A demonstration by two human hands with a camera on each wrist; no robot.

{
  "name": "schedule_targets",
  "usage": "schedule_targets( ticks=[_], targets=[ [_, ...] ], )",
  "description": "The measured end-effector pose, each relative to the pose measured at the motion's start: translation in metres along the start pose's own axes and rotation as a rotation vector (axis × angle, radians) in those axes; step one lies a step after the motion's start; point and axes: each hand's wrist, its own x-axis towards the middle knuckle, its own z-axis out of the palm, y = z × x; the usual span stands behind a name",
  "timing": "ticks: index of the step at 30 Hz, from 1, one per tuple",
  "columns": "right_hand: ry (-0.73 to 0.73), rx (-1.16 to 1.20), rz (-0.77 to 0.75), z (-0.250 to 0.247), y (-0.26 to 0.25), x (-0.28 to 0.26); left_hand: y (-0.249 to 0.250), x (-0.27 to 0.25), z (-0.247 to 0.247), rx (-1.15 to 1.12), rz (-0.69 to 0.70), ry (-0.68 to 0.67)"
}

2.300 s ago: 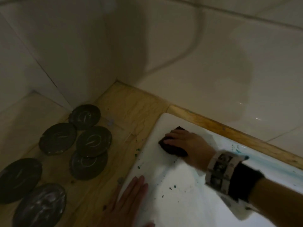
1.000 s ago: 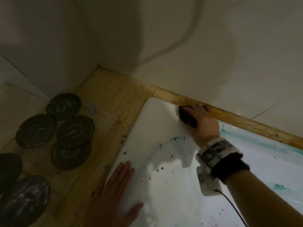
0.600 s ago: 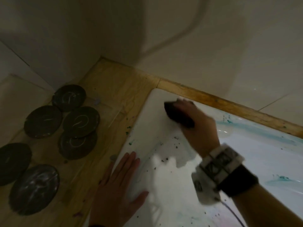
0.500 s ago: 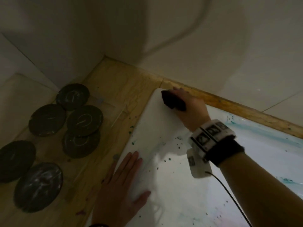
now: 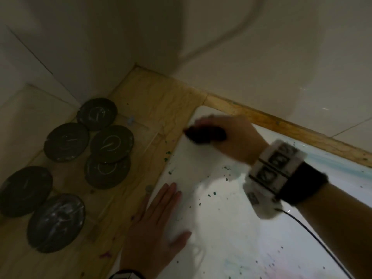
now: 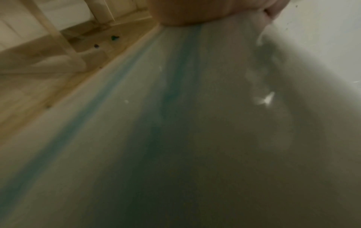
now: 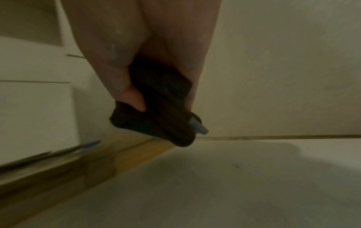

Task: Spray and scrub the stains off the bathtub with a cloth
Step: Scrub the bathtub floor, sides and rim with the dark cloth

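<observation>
Clenched in the right hand (image 5: pixel 231 137), the folded dark cloth (image 5: pixel 205 135) is pressed near the bathtub (image 5: pixel 221 218) corner, while the left hand (image 5: pixel 155 224) is laid flat, fingers released, seemingly for bracing.

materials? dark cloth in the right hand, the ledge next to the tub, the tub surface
Dark folded cloth: knit or ribbed fabric, matte; fine ridges show in the right wrist view.
Yellowish ledge: looks like unfinished wood or plywood; visible grain, no gloss.
White bathtub surface: glossy, enamel or acrylic, can't tell which; it shows sharp highlights and teal flecks.
</observation>
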Motion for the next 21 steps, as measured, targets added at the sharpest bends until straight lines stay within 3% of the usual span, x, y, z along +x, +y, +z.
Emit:
schedule_targets(
  ticks=[1, 3, 5, 7, 10, 13, 16, 17, 19, 21],
  targets=[
    [0.044, -0.024, 0.042, 0.001, 0.002, 0.014, 0.001, 0.0, 0.0, -0.003, -0.003, -0.001],
    [-0.064, -0.15, 0.055, 0.021, 0.0, 0.028, 0.001, 0.0, -0.001, -0.015, -0.001, 0.006],
    [-0.149, -0.139, -0.047, 0.055, -0.002, 0.018, 0.001, 0.002, -0.002, -0.026, 0.002, 0.017],
    [-0.122, -0.034, -0.144, 0.072, -0.005, -0.004, 0.001, 0.001, -0.002, -0.029, -0.003, 0.036],
    [-0.09, 0.085, -0.225, 0.07, -0.006, -0.04, 0.002, 0.001, -0.001, -0.016, -0.001, 0.033],
    [-0.228, 0.078, -0.28, 0.049, -0.006, -0.063, 0.002, 0.001, -0.004, -0.02, 0.026, 0.051],
    [-0.402, -0.022, -0.122, 0.007, 0.002, -0.043, 0.003, 0.001, -0.006, -0.033, 0.036, 0.063],
    [-0.385, -0.039, -0.032, -0.005, 0.011, -0.028, 0.003, 0.001, -0.006, -0.026, 0.037, 0.064],
    [-0.197, -0.046, 0.137, -0.018, 0.028, 0.006, 0.004, 0.001, -0.005, -0.011, 0.039, 0.057],
    [-0.056, -0.107, 0.211, -0.011, 0.044, 0.03, 0.003, 0.001, -0.005, -0.019, 0.038, 0.059]
  ],
)
